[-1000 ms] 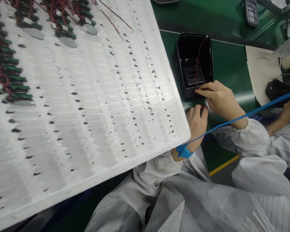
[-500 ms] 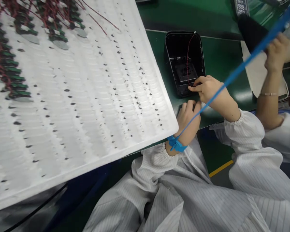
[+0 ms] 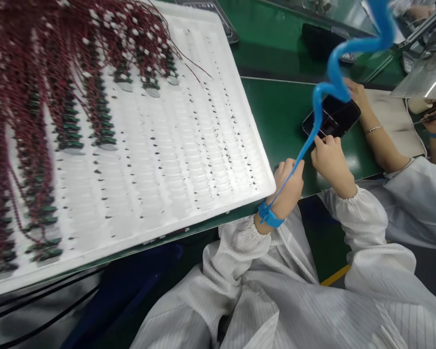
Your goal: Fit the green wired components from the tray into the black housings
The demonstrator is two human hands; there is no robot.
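A black plastic housing [image 3: 343,118], open at the top, sits on the green bench to the right. My right hand [image 3: 332,162] is at its near rim, the fingers bent and closed on the edge. A co-worker's hand [image 3: 356,94] touches the far right side of the same housing. My left hand [image 3: 286,186] lies at the bench's front edge beside the tray corner, fingers curled inward; what is under them is hidden. A blue wrist strap [image 3: 270,214] is on that wrist, and its coiled blue cord [image 3: 318,106] crosses in front of the housing.
The large white foam tray [image 3: 174,194] fills the left, holding rows of small green circuit boards [image 3: 103,118] with dark red wires and white connectors. Farther back is a black object [image 3: 321,43]. A pale mat [image 3: 396,116] lies by the co-worker's arm.
The black housing has moved right, away from my left hand, with my right hand following. The co-worker's hand has come onto it. The view has shifted, showing more of the wired boards.
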